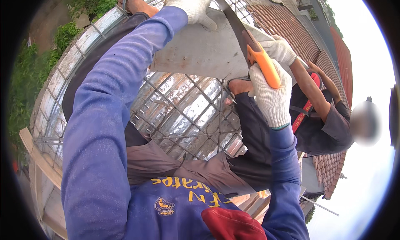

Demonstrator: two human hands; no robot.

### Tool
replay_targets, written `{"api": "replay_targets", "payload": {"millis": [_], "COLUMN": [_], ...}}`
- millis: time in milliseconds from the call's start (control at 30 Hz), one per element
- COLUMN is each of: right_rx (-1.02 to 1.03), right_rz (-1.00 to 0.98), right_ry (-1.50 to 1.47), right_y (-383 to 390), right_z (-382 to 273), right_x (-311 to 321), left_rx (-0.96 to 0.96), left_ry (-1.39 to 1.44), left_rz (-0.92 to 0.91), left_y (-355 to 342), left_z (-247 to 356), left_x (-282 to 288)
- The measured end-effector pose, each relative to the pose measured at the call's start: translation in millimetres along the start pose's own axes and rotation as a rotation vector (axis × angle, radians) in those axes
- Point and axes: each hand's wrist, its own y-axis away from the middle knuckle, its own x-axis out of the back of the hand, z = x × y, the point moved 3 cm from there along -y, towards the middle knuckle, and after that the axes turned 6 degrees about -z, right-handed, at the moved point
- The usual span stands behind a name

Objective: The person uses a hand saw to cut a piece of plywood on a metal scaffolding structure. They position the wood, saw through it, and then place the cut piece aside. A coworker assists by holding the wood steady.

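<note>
My right hand (271, 92), in a white knit glove, is closed round the orange handle of a handsaw (238, 28). Its blade slopes up and to the left, over the grey flat board (196, 52), and runs out of view at the top. At the board's far left part my left hand (189, 7), gloved too, grips it with the thumb spread on the grey face; its other fingers are partly cut off by the picture's edge. Just beyond the saw handle, a co-worker's gloved hand (280, 50) is at the board's right edge.
Under the board and my legs spreads a steel rebar grid (183, 108) over shiny metal sheeting. A co-worker in dark clothes (318, 127) is close on the right. Tiled roofs (287, 27) rise beyond. Wooden planks (39, 160) edge the lower left, with greenery (31, 90) below the curved rim.
</note>
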Motion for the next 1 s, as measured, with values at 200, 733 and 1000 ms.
{"api": "replay_targets", "payload": {"millis": [200,733,1000], "right_rx": [-0.377,-0.433,-0.337], "right_rz": [0.108,0.125,0.219], "right_ry": [0.153,-0.265,-0.182], "right_y": [129,58,86], "right_z": [-23,-15,-12], "right_x": [42,20,12], "left_rx": [-0.260,-0.370,-0.139], "left_ry": [0.132,0.408,0.082], "left_rz": [0.415,0.502,0.261], "left_y": [-7,-24,-20], "left_z": [-46,-43,-51], "left_x": [-27,-36,-29]}}
